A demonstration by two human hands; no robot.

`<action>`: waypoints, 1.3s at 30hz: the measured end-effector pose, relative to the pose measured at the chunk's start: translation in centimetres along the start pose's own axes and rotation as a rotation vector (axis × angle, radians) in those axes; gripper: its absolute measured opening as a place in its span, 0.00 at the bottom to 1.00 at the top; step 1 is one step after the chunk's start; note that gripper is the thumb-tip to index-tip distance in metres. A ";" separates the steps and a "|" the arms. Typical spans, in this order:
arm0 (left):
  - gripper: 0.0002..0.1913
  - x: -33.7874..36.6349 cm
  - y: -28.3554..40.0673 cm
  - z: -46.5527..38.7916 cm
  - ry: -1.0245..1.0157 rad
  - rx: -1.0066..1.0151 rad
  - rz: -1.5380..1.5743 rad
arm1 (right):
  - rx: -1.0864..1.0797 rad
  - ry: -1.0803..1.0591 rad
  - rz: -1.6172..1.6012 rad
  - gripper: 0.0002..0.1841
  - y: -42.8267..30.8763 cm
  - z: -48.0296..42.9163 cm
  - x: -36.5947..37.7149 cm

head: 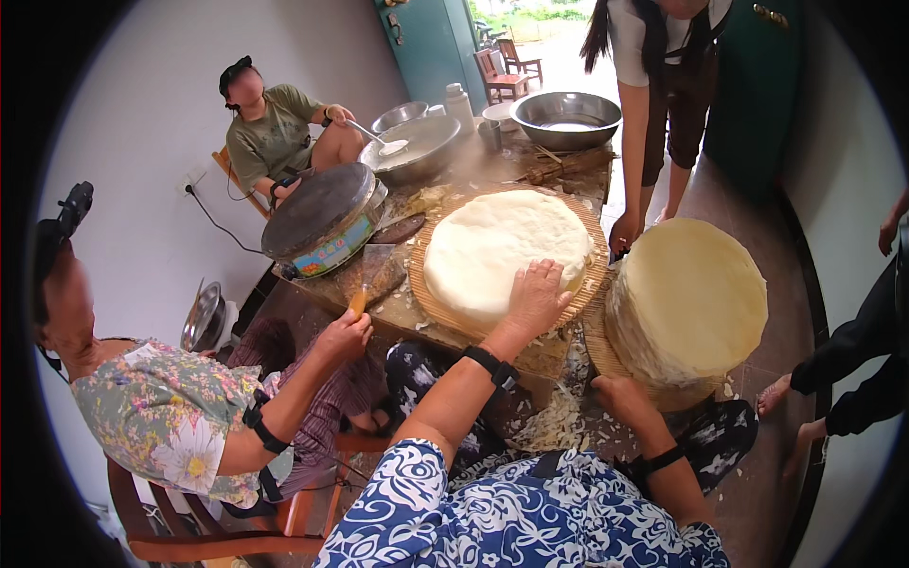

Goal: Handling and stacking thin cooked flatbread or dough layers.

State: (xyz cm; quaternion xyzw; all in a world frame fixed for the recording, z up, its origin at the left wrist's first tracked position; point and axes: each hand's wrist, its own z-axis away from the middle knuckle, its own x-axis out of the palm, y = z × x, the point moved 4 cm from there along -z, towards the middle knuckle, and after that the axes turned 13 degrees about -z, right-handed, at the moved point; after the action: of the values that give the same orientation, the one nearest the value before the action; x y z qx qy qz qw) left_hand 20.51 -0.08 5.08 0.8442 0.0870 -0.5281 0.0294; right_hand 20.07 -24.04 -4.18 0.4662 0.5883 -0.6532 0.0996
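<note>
My left hand (537, 295) lies flat, fingers spread a little, on the near right edge of a thick, soft white pile of dough sheets (497, 248). That pile rests on a round ribbed board (419, 284) on the wooden table. To the right, a tall stack of thin, pale yellow round sheets (692, 298) stands on another ribbed board (600, 341). My right hand (625, 401) is closed on the near left edge of this second board. A person opposite reaches down to the far side of the stack.
At the left, a seated person holds a scraper (362, 287) near a round electric griddle (319, 220). Behind it, another person holds a ladle (390, 147) over a metal basin of batter (426, 142). A large steel basin (566, 124) stands at the table's far end. Scraps (550, 426) litter the floor.
</note>
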 end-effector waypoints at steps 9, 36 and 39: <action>0.31 2.7 2.2 -1.1 -0.061 0.012 -0.006 | 0.120 0.005 -0.214 0.14 3.5 0.8 -0.5; 0.18 5.3 11.8 -4.1 -0.466 -0.433 1.314 | 0.266 -0.061 -0.200 0.13 2.7 0.5 -1.8; 0.19 5.0 11.5 -3.9 -0.270 -0.616 1.385 | 0.266 -0.088 -0.183 0.13 2.2 0.6 -2.2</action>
State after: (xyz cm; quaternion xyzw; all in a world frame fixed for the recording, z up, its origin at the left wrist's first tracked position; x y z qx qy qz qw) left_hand 28.14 -10.30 1.86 0.5882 -0.3227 -0.4395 0.5972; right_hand 22.51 -26.11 -4.18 0.3908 0.5315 -0.7516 0.0029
